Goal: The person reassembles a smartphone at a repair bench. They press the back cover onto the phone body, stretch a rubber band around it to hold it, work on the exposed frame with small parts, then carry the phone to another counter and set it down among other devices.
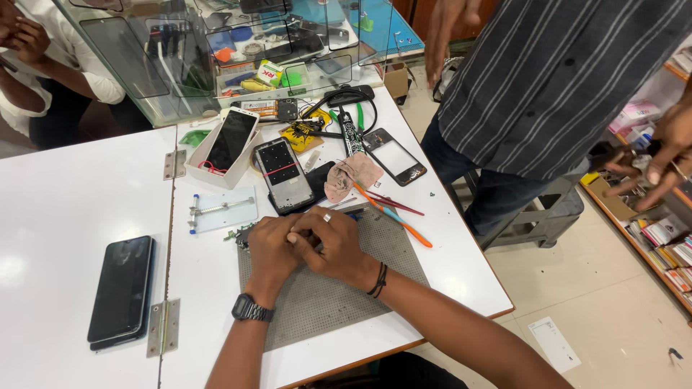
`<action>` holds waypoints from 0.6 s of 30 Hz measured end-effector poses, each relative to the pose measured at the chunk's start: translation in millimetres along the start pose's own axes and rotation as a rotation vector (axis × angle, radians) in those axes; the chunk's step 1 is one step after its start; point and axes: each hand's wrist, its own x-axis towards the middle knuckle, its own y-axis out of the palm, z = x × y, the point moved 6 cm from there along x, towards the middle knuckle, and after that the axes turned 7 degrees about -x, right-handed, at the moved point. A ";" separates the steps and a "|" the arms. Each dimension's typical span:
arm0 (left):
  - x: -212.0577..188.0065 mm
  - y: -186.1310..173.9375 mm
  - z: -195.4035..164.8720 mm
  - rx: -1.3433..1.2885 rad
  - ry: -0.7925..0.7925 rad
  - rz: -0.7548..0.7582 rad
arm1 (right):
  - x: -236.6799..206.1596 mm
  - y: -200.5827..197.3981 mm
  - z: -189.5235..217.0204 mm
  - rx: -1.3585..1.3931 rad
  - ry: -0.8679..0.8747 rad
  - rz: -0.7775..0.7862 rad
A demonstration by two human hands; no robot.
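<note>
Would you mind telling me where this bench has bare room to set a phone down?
The white tabletop is bare left of the hinge, above the black phone. The grey mat is free below the left hand and right hand. Behind them, phones and tools crowd it.

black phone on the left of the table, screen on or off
Off. The black phone lies flat, face up, apart from both hands; its glass is dark all over and shows only a faint reflection.
</note>
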 end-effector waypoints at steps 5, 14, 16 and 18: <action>-1.0 -3.9 3.2 -0.071 -0.118 -0.119 | 3.7 -2.9 5.9 -0.136 -0.076 -0.029; -7.3 -12.0 0.4 -0.103 -0.026 -0.219 | -0.4 -2.5 10.5 -0.114 -0.147 0.009; -7.5 -14.8 -1.6 -0.090 -0.012 -0.221 | -0.8 -3.4 12.5 -0.110 -0.160 0.005; -5.9 -15.9 -4.0 -0.080 -0.006 -0.220 | 0.2 -3.9 13.4 -0.107 -0.157 0.004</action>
